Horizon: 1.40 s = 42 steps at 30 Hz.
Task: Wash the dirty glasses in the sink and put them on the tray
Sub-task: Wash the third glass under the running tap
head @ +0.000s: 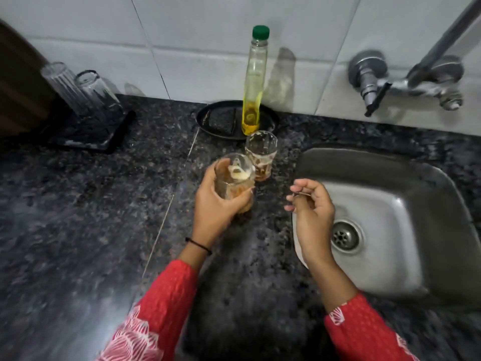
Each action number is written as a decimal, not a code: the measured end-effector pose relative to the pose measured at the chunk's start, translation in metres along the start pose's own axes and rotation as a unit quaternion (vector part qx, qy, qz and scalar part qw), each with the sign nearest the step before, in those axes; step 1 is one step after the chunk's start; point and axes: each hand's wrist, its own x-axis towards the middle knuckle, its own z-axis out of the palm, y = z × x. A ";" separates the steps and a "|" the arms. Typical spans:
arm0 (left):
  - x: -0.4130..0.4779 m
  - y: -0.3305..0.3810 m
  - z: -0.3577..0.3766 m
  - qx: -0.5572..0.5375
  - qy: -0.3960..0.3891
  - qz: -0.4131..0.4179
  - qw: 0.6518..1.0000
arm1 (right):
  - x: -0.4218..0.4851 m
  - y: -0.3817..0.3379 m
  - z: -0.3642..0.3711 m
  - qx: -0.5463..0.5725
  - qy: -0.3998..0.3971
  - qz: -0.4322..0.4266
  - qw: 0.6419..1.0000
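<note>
My left hand [217, 204] grips a dirty glass [235, 178] with brown residue and pale foam inside, held just above the dark granite counter left of the sink. A second dirty glass [261, 155] stands upright on the counter right behind it, almost touching. My right hand [311, 212] hovers over the left rim of the steel sink [390, 204], fingers loosely curled and holding nothing. At the far left a black tray [104, 136] carries two clean glasses [86, 92] turned upside down.
A tall bottle of yellow liquid with a green cap [253, 87] stands on a round black dish [221, 121] against the tiled wall. The metal tap [406, 79] juts from the wall above the sink. The drain [346, 237] lies at the sink's bottom.
</note>
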 end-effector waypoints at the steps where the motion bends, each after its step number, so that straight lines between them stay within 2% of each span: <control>1: -0.014 0.007 0.011 -0.002 -0.017 0.002 1.000 | 0.000 -0.005 -0.010 -0.003 -0.019 -0.005 1.000; 4: -0.043 0.028 0.053 -0.024 -0.074 -0.013 0.997 | 0.001 -0.020 -0.048 -0.032 -0.112 -0.034 0.993; 7: -0.059 0.047 0.103 -0.062 -0.117 -0.011 0.991 | 0.005 -0.033 -0.096 -0.071 -0.241 -0.040 0.967; 9: -0.061 0.054 0.134 -0.063 -0.146 -0.018 0.987 | 0.012 -0.041 -0.125 -0.097 -0.277 -0.033 0.955; 12: -0.065 0.064 0.175 -0.066 -0.228 -0.033 0.971 | 0.028 -0.049 -0.164 -0.148 -0.240 -0.039 0.959; 16: -0.048 0.080 0.214 -0.107 -0.284 -0.115 0.946 | 0.048 -0.055 -0.196 -0.142 -0.153 -0.053 0.976; 18: -0.021 0.087 0.230 -0.108 -0.238 -0.148 0.954 | 0.057 -0.058 -0.201 -0.130 -0.116 -0.069 0.982; 20: 0.012 0.100 0.246 -0.051 -0.153 -0.118 0.980 | 0.066 -0.060 -0.204 -0.120 -0.097 -0.071 0.986; 22: 0.044 0.115 0.257 0.004 -0.089 -0.091 0.992 | 0.075 -0.062 -0.205 -0.128 -0.091 -0.070 0.985; 26: 0.086 0.124 0.273 0.140 -0.091 -0.094 0.981 | 0.090 -0.057 -0.203 -0.142 -0.092 -0.065 0.984; 30: 0.102 0.108 0.275 0.207 -0.073 -0.094 0.971 | 0.098 -0.053 -0.195 -0.150 -0.086 -0.063 0.983; 32: 0.105 0.105 0.275 0.154 -0.076 -0.103 0.980 | 0.098 -0.052 -0.193 -0.150 -0.084 -0.059 0.983; 34: 0.105 0.104 0.275 -0.005 -0.076 -0.171 0.982 | 0.096 -0.052 -0.190 -0.152 -0.083 -0.054 0.983; 36: 0.100 0.105 0.272 -0.140 -0.092 -0.238 0.957 | 0.096 -0.052 -0.190 -0.156 -0.083 -0.052 0.983; 38: 0.093 0.100 0.271 -0.213 -0.120 -0.270 0.931 | 0.096 -0.052 -0.190 -0.163 -0.081 -0.053 0.982; 42: 0.054 0.066 0.272 -0.260 -0.188 -0.356 0.878 | 0.098 -0.048 -0.194 -0.175 -0.075 -0.054 0.980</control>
